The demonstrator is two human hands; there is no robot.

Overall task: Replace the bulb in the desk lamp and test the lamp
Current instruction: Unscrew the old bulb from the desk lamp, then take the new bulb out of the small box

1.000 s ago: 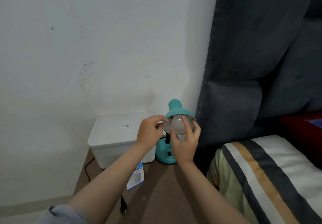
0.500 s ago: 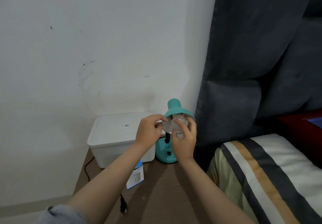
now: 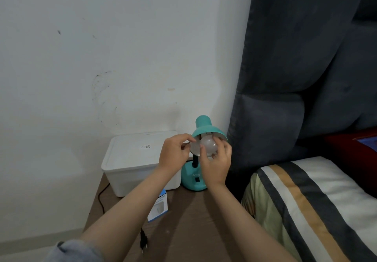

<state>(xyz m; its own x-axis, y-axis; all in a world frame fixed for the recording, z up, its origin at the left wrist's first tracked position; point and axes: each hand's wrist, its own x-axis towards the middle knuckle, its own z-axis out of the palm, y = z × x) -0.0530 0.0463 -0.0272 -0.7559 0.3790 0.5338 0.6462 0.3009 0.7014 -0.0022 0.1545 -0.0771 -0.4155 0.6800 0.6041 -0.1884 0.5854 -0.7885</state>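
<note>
A small teal desk lamp [image 3: 192, 181] stands on a brown side table [image 3: 193, 221], its shade [image 3: 206, 128] tilted toward me. A frosted white bulb [image 3: 207, 143] sits in the mouth of the shade. My right hand [image 3: 216, 164] cups the bulb from below, fingers wrapped around it. My left hand [image 3: 175, 152] pinches the left rim of the shade. The lamp's black plug [image 3: 143, 241] lies loose on the table, its cord partly hidden by my left arm.
A white lidded plastic box [image 3: 132, 159] stands left of the lamp against the wall. A blue and white bulb carton [image 3: 158, 208] lies in front of it. A dark padded headboard [image 3: 295, 98] and a striped pillow [image 3: 306, 200] border the table's right side.
My right hand's fingers have shifted around the bulb, turning their grip. The left hand stays on the shade rim. The lamp has not moved.
</note>
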